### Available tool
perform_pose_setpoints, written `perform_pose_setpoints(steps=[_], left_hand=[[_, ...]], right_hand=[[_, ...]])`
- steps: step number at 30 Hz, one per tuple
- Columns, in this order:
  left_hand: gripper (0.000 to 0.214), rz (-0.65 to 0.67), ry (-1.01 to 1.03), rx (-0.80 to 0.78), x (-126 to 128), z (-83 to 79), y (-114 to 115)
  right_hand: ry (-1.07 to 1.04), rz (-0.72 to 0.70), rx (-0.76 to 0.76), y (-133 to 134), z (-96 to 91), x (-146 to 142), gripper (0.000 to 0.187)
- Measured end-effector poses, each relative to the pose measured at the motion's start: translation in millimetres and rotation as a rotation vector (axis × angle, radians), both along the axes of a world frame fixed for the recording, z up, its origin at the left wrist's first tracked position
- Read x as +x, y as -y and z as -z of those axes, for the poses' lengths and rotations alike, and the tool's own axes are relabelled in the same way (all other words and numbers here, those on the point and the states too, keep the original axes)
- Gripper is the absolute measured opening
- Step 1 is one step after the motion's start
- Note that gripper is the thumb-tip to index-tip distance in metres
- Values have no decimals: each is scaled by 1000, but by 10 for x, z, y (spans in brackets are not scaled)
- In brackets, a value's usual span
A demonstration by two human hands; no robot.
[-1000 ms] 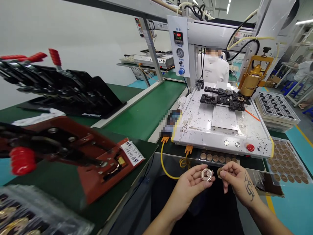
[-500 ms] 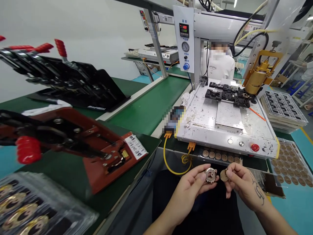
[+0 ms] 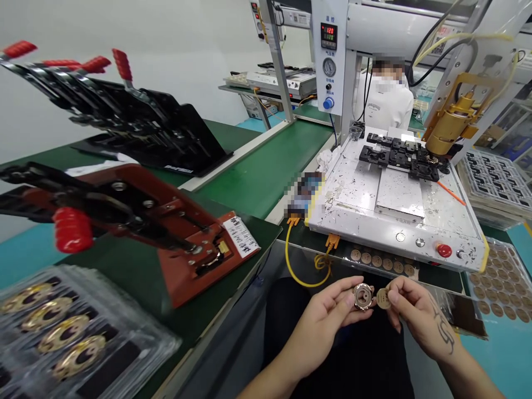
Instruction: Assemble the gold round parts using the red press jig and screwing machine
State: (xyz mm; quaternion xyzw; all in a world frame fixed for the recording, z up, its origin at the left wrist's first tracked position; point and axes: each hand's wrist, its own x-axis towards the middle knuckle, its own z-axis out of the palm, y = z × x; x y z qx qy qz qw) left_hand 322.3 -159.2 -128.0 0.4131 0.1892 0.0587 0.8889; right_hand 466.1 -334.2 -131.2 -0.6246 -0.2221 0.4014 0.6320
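My left hand point(image 3: 328, 318) pinches a round silvery metal ring part point(image 3: 363, 296) between thumb and fingers, low in the middle of the view. Right beside it, my right hand point(image 3: 415, 316) pinches a small brown disc point(image 3: 383, 299), its edge almost touching the ring part. Both hands hover over my lap, just in front of the bench edge. A row of the same brown discs point(image 3: 380, 261) lies along the bench below the white machine.
A white dispensing machine point(image 3: 399, 205) with black fixtures and a brass nozzle point(image 3: 449, 124) stands ahead. A red toggle-clamp jig point(image 3: 166, 233) sits at left, black clamp jigs point(image 3: 137, 127) behind it. Trays hold gold parts point(image 3: 62, 332) and brown discs point(image 3: 505, 282). A person in white sits beyond the machine.
My hands have drawn together, bringing the brown disc right up to the ring part. The view has shifted so everything sits further right and lower.
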Motion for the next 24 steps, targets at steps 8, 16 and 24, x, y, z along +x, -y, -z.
perform_pose_setpoints(steps=[8,16,24], left_hand=[[54,9,13,28,-24,-6,-1],[52,-1,30,82,-27,-57,38],[50,11,31,134,-39,-71,59]], right_hand=[[204,-10,-62,-86,-129,-10,37],[374,-31,-13,-214,-184,-141,28],[445,-39,-41,-228,-206,-154,30]])
